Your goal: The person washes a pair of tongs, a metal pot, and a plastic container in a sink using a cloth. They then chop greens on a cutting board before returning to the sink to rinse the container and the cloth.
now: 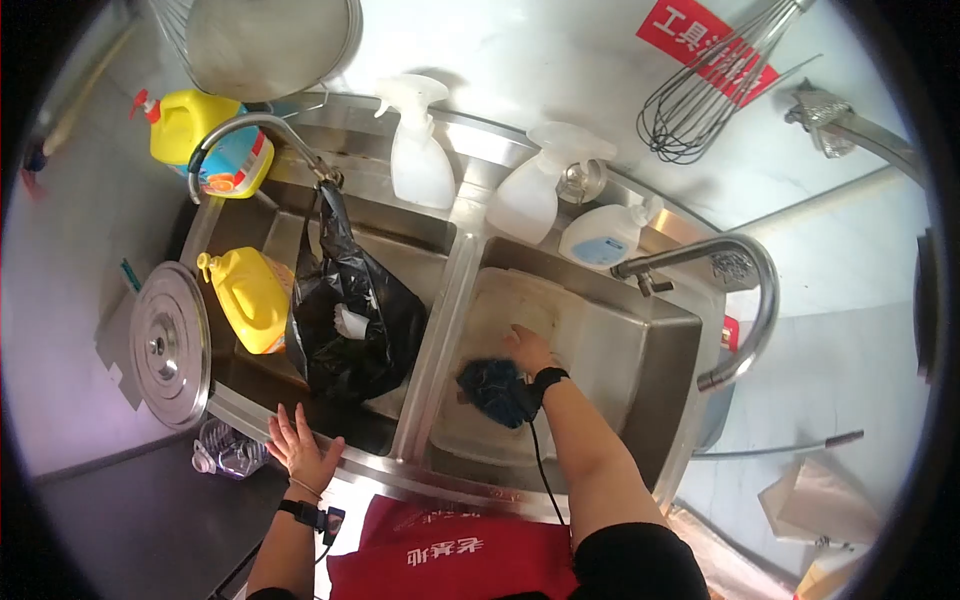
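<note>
Stainless steel double sink [445, 290], seemingly mid-scrub: right hand [527, 350] flat, grip released, beside dark blue cloth [493, 388]; left hand [300, 447] open on sink's rim.

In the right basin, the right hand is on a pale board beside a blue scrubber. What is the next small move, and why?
Probably close the right hand on the blue scrubber and draw it over the pale board. The scrubber sits by the wrist, not clearly gripped, and the board looks stained near its far end. The left hand braces on the sink rim.
</note>
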`<state>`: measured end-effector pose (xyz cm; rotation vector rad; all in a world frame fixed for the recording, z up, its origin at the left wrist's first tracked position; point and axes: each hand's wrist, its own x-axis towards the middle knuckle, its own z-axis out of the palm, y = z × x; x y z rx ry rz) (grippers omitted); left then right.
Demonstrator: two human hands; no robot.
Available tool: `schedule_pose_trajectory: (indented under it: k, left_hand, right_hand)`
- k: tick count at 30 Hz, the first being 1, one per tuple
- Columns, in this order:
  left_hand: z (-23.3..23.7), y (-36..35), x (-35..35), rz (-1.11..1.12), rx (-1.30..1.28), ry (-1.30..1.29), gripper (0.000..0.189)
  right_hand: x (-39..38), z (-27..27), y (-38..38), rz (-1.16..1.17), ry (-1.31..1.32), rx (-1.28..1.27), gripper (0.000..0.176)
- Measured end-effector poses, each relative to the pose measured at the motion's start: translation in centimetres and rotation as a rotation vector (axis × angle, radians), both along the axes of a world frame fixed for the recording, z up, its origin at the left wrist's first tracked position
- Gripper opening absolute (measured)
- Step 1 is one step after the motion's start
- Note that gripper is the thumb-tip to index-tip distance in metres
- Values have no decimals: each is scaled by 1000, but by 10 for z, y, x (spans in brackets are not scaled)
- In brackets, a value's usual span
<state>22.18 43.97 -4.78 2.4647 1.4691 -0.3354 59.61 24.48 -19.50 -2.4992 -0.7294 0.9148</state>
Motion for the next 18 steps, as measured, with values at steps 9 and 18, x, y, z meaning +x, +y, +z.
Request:
schedule_pose_trajectory:
  k: [9, 18]
  left_hand:
    - [0, 20, -10, 27, -318, 53, 97]
    - [7, 24, -3, 55, -383, 78, 95]
  right_hand:
    - [-5, -65, 26, 186, -478, -76, 58]
    - [-31, -71, 34, 613, -300, 147, 57]
